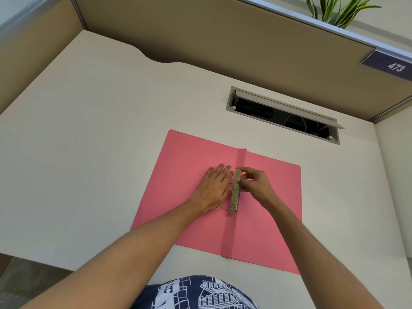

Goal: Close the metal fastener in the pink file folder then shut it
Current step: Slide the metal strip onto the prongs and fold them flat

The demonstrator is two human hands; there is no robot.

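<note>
A pink file folder (274,219) lies open and flat on the white desk. Its metal fastener (234,197), a narrow brass-coloured bar, runs along the centre fold. My left hand (214,188) rests flat on the left leaf, its fingers spread, just beside the bar. My right hand (254,184) pinches the upper part of the bar between thumb and fingertips. Thin metal prongs show near the lower end of the bar, partly hidden by my left hand.
A grey cable hatch (283,114) stands open in the desk behind the folder. Tan partition walls (200,36) enclose the desk at the back and left. A plant (338,10) and a sign reading 473 (394,66) sit at the upper right.
</note>
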